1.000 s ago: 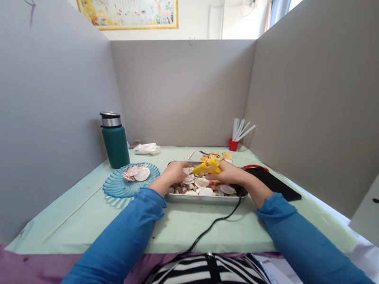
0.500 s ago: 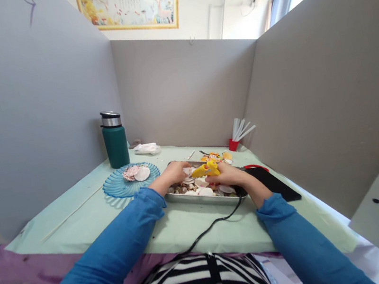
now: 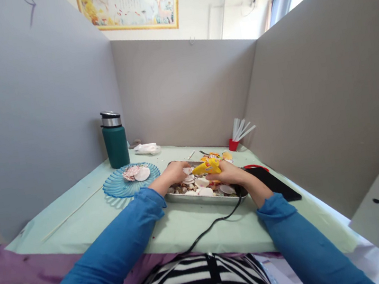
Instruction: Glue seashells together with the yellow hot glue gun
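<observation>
My right hand [image 3: 229, 173] is wrapped round a yellow hot glue gun [image 3: 207, 166], held over a metal tray [image 3: 204, 199] of shells. The gun's nozzle side points left, toward my left hand [image 3: 177, 172]. Between the fingers of that left hand, above the tray's left part, is a small whitish shell [image 3: 188, 171]. Pale flat shells [image 3: 205, 191] and small brown ones lie in the tray under both hands. A black cord [image 3: 210, 227] runs from near my right hand across the table to its front edge.
Left of the tray, a blue glass plate [image 3: 113, 185] carries several shells. Behind it stand a green bottle [image 3: 116, 146] and a white packet [image 3: 147, 149]. A red cup [image 3: 233, 144] holds glue sticks; a black board [image 3: 277, 183] lies right. Grey partitions [image 3: 184, 85] surround the table.
My right hand and the glue gun have shifted slightly right, and the gun's tilt has changed a little. My left hand stays in nearly the same place.
</observation>
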The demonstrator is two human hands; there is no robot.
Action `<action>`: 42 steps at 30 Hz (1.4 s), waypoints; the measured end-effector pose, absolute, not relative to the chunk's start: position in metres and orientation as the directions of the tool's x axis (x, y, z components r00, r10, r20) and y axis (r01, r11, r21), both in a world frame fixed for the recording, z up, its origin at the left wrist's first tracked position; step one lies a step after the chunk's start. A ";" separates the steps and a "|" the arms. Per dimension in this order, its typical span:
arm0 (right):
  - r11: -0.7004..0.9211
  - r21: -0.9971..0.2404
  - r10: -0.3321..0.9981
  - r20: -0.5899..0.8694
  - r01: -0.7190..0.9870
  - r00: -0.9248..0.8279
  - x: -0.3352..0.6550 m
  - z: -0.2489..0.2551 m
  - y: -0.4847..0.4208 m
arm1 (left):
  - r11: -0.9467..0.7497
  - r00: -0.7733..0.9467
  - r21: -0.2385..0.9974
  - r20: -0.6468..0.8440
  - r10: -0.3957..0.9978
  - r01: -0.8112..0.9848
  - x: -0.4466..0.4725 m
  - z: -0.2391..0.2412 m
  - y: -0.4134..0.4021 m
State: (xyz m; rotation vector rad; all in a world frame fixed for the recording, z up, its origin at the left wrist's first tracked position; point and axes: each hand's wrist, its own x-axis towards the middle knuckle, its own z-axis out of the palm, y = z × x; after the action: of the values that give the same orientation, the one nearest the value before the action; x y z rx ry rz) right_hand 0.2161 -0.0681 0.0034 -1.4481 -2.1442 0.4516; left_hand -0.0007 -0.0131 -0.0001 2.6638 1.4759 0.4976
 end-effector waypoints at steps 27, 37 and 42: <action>0.373 -0.499 0.927 0.239 0.782 -0.289 0.218 0.001 -0.064 | -0.528 0.482 0.200 0.239 0.843 0.825 -0.001 0.001 -0.014; 0.385 -0.526 0.922 0.256 0.758 -0.291 0.219 0.001 -0.065 | -0.532 0.488 0.193 0.231 0.842 0.825 -0.001 0.001 -0.013; 0.377 -0.536 0.925 0.261 0.756 -0.276 0.219 0.001 -0.065 | -0.544 0.498 0.186 0.245 0.832 0.818 -0.001 0.000 -0.012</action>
State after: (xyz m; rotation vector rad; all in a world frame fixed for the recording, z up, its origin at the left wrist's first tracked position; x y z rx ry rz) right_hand 0.2191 -0.0653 0.0011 -1.4430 -2.1088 0.4180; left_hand -0.0009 -0.0119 -0.0001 2.6793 1.4768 0.4768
